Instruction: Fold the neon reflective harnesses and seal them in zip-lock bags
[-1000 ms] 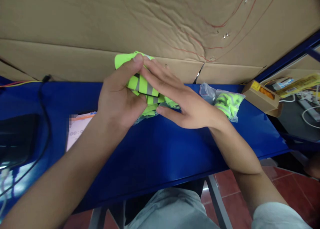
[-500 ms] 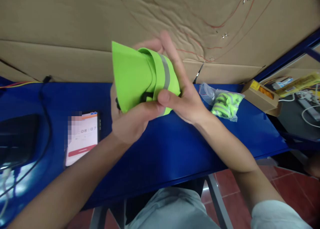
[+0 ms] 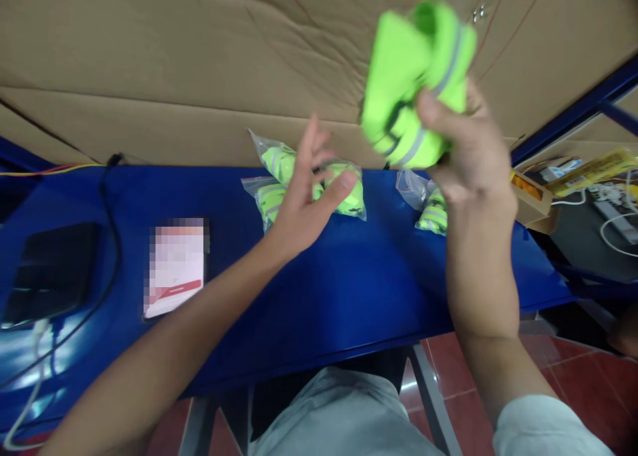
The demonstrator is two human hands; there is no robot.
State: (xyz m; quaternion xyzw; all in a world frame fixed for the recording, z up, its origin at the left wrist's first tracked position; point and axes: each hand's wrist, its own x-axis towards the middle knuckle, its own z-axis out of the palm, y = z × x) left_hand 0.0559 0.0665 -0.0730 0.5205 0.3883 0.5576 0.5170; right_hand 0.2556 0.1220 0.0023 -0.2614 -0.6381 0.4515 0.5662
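Observation:
My right hand (image 3: 473,143) grips a rolled-up neon yellow-green reflective vest (image 3: 393,77) with grey reflective bands and black fastenings, held up in front of the cardboard. The vest is slightly blurred by motion. My left hand (image 3: 309,190) holds nothing; its fingers are apart, over the table and in front of bagged reflective vests (image 3: 349,190) in clear plastic, which it partly hides. Another bagged vest (image 3: 432,213) lies to the right, half hidden behind my right hand.
A phone (image 3: 177,270) with a lit screen lies on the blue table (image 3: 339,290), left of my left forearm. Further left are a black box-shaped device (image 3: 52,270) and cables. Cardboard (image 3: 149,57) lines the back. A small carton (image 3: 535,200) stands at the right.
My left hand has let go of the vest. My right hand has lifted it up and to the right, uncovering the bagged vests at the table's back.

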